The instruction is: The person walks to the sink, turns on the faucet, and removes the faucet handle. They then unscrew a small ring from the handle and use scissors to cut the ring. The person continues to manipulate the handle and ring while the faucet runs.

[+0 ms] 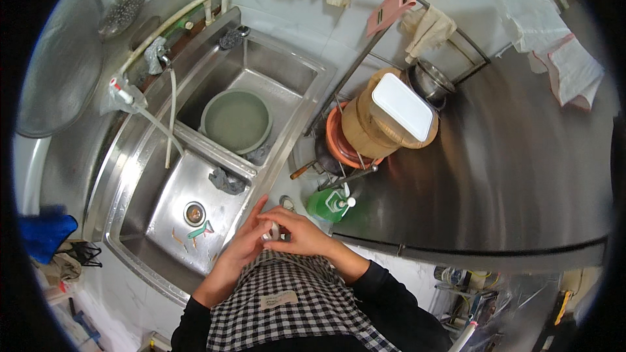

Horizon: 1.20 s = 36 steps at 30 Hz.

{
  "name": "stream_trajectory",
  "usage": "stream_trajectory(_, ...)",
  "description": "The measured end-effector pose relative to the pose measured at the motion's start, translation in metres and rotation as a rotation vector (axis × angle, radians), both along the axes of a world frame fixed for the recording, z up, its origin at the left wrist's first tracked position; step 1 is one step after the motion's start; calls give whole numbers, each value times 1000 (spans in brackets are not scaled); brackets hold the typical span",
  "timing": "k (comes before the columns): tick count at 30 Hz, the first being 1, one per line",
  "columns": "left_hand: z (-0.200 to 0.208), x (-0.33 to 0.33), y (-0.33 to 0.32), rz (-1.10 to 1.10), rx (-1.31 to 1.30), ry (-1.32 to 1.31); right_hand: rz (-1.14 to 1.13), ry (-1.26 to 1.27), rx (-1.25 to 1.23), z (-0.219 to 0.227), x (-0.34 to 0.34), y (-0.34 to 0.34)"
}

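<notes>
My left hand (pixel 248 238) and my right hand (pixel 299 233) meet in front of my checked apron (pixel 280 316), close to the near edge of the sink. Between them shows a small whitish thing (pixel 272 231), partly covered by the fingers; its kind I cannot make out. The right hand curls round it from above and the side. My left thumb and fingers press against it, with one left finger pointing away. In the near sink basin (pixel 166 186), a green-handled peeler (pixel 199 231) lies beside the drain (pixel 194 214), with a few thin peel strips around it.
A grey-green tub of water (pixel 236 121) stands in the far basin. A grey rag (pixel 226 181) lies by the divider. A hose tap (pixel 124 93) hangs at left. On the right are a green pump bottle (pixel 329 205), a rack with a white lid (pixel 402 105), and a steel counter (pixel 495 176).
</notes>
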<state>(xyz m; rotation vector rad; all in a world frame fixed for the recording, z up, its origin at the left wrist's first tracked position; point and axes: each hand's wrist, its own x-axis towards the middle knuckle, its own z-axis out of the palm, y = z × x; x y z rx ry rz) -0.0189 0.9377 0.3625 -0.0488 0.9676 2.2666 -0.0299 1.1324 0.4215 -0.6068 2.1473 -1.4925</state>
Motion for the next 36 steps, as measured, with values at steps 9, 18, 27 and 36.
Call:
stream_trajectory(9, -11, -77, 61, 162, -180, -18, -830, 656, 432, 29, -193, 237)
stream_trajectory(18, -42, -87, 20, 666, -268, -231, -603, 655, 1032, 41, -284, 337)
stream_trajectory(27, -61, -100, -110, 1039, -638, -102, -378, 823, 375, 41, -348, 106)
stream_trajectory(36, -6, -214, -241, 1207, -1259, 296, 80, 187, -107, -44, -418, -231)
